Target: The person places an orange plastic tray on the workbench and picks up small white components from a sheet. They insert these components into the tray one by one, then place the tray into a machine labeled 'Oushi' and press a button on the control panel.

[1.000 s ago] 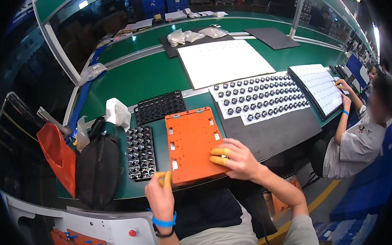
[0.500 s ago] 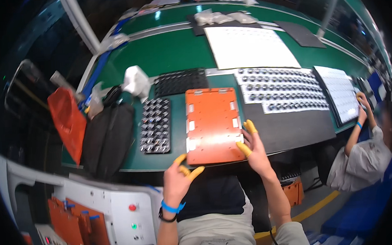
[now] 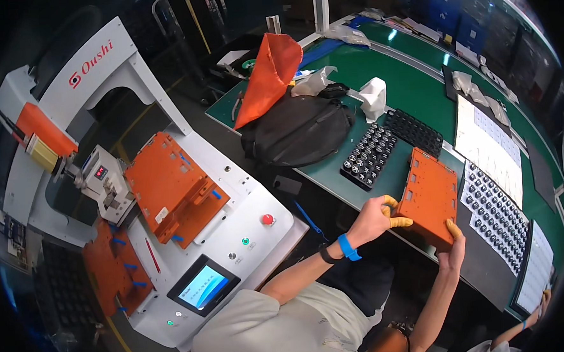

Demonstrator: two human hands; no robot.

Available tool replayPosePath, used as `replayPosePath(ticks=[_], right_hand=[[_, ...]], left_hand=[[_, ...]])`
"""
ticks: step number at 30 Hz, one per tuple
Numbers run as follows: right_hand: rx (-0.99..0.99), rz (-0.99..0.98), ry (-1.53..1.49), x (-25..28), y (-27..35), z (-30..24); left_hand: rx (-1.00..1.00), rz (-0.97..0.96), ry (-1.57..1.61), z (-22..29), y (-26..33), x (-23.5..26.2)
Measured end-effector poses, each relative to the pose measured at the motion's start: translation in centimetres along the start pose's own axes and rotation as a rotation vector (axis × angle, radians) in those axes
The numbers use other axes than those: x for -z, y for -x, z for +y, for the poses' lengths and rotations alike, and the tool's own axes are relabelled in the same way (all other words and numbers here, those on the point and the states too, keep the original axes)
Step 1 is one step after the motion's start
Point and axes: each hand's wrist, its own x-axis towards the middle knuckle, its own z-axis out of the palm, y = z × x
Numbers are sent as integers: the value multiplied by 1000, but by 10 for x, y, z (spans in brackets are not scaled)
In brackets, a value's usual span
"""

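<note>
A thick orange fixture plate with small slots along its sides sits at the near edge of the green bench, its front side wall showing. At its near left corner is my left hand, fingers in yellow finger cots closed on the edge. My right hand grips the near right corner, a yellow-tipped finger over the top edge and the rest hidden beneath. To the left of the plate, a black tray holds rows of small shiny round parts. Behind it lies another black tray with pockets.
On my left stands a white machine with orange fixtures, a red button and a screen. A black bag and orange sack lie on the bench. Right are sheets of round parts and a co-worker's hand.
My view has swung left, bringing the white machine into sight. My left hand has come onto the orange fixture plate's corner, and the plate now shows its front side.
</note>
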Motion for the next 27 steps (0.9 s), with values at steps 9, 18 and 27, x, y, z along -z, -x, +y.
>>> replayPosePath(ticks=[9, 18, 27], right_hand=[[278, 119, -42, -40, 95, -31], [387, -445, 27, -74, 142, -42], [516, -745, 350, -140, 114, -16]], left_hand=[[-119, -187, 701, 20, 43, -30], [-390, -157, 1004, 1, 91, -40], [-393, 106, 871, 11, 79, 109]])
